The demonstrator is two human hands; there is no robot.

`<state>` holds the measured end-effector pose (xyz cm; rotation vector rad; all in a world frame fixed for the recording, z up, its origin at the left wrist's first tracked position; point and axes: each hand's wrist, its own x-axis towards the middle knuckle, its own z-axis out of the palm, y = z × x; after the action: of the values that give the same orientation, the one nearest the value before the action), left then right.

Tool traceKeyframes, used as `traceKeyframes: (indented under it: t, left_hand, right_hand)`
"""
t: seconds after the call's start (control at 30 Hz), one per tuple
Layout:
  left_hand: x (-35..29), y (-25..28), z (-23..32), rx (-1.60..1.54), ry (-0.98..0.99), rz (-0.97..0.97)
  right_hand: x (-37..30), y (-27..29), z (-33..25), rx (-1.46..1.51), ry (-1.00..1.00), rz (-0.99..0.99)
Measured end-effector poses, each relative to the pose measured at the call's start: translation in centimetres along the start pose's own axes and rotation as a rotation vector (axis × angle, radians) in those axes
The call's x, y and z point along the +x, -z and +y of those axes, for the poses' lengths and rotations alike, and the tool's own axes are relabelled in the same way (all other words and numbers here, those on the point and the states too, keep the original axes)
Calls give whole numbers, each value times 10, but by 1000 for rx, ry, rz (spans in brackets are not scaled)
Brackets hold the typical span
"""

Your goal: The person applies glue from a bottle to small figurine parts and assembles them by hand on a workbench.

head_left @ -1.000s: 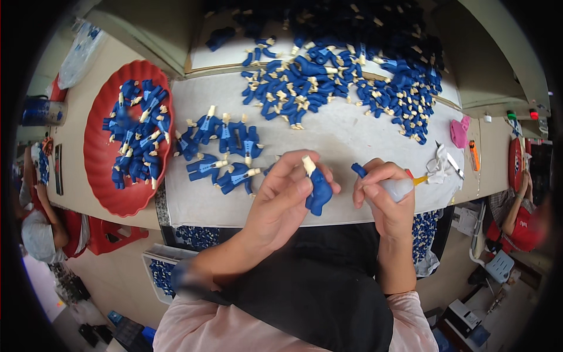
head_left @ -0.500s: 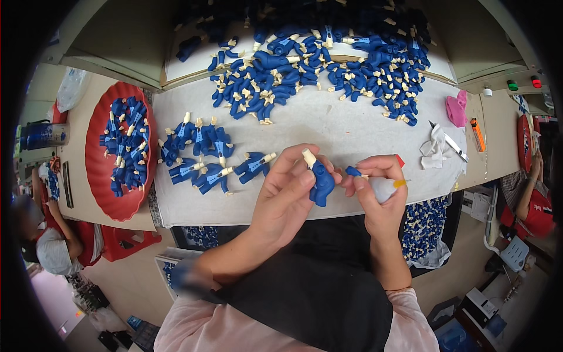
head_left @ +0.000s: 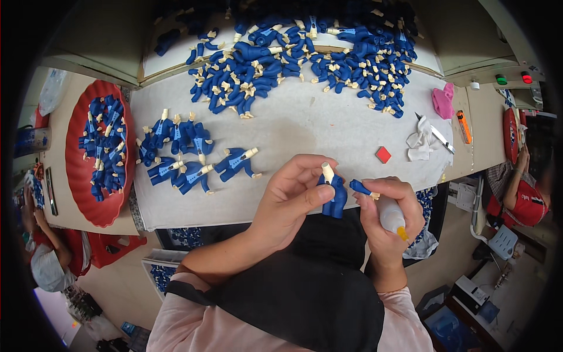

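My left hand (head_left: 287, 202) is closed round a blue figurine body (head_left: 335, 204) with a cream neck, held upright above the table's near edge. Between the thumb and fingertips of my right hand (head_left: 382, 240) is a small blue figurine arm (head_left: 359, 187) with a cream hand at its end. A whitish squeeze bottle (head_left: 389, 214) with a yellow tip is tucked in that same palm, tip pointing down toward me. A small gap separates the arm from the body. Several bodies with arms on them, such as the nearest finished-looking figurine (head_left: 236, 162), lie to the left.
Loose blue arms (head_left: 234, 82) are heaped at the back of the white-covered table (head_left: 293, 129). A red scalloped tray (head_left: 75, 158) of figurines stands at left. On the right lie a red square (head_left: 383, 154), tweezers (head_left: 443, 141), white tissue (head_left: 419, 141), a pink cloth (head_left: 443, 101) and an orange cutter (head_left: 464, 127).
The body in my left hand has been turned and stands straighter. My right hand has rotated, swinging the bottle's tip downward, and the red square now shows fully. The whole view has shifted slightly.
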<state>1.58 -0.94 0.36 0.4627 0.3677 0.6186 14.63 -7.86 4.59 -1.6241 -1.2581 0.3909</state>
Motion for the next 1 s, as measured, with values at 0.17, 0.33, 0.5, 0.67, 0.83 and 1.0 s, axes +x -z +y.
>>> traceKeyframes:
  t: [0.17, 0.33, 0.5, 0.67, 0.83, 1.0]
  left_hand:
    - [0, 2, -5, 87, -103, 4]
    - [-2, 4, -4, 139, -128, -10]
    - [-2, 3, -2, 154, -114, 4]
    - [-2, 5, -2, 164, -128, -7]
    - [-2, 6, -3, 158, -147, -15]
    - [-2, 7, -3, 152, -141, -15]
  right_hand:
    - [-1, -1, -6, -72, 8, -25]
    - [-1, -2, -9, -121, 1, -54]
    - [0, -4, -13, -152, -3, -62]
    - [0, -6, -14, -180, 12, -72]
    - [0, -7, -17, -210, -7, -72]
    - [-1, -10, -17, -198, -26, -47]
